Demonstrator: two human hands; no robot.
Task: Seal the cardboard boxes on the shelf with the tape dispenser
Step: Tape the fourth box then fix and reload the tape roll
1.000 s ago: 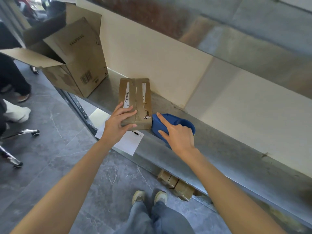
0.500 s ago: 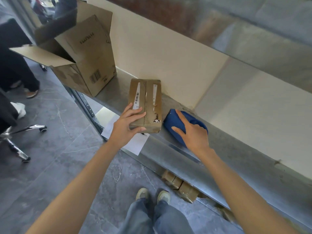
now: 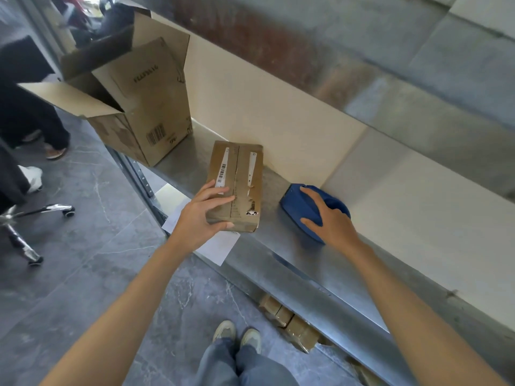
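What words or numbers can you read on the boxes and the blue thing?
Nothing reads clearly.
Big open box: one dark printed word, too blurred; a barcode, no legible digits.
Small box: white labels, print too small.
Blue tape dispenser: no writing shows.

Your right hand [image 3: 331, 221] covers the middle of the tape dispenser [image 3: 295, 207]; roll and blade hidden. Your left hand [image 3: 199, 218] hides the near-left corner of the small box [image 3: 245, 174]. Print on the barcode label [image 3: 222, 171] is too small to read.
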